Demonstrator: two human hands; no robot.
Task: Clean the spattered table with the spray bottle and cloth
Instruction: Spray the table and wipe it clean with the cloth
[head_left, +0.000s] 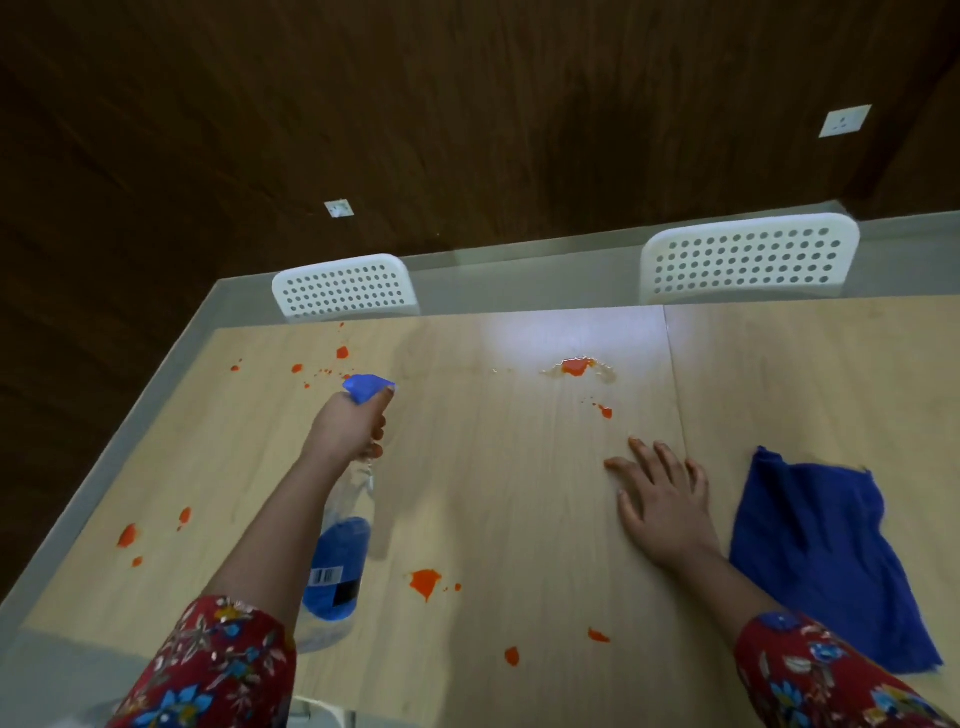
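Head view, looking down across a pale wooden surface (493, 493).

Left hand (345, 426) raised at left centre, fingers (379, 428) clamped round the neck of a clear spray bottle (340, 551). Blue liquid low inside it, blue nozzle aimed toward the far side.

Right hand (662, 504) flat on the surface at right centre, fingers (644, 454) straight and spread, holding nothing. Blue cloth (810, 551) crumpled just right of that hand, not touching it.

Orange-red spatters (425, 583) scattered near, left and far left. One far spatter (574, 368) ringed with clear wetness, so probably sprayed already; the others dry-looking. Judged an early stage: most spraying and all wiping left to do.

Beyond the far edge, a white perforated left chair (345, 286) and right chair (748, 257), a strip of grey floor, then a dark wood-panelled wall (467, 130) with two white sockets.
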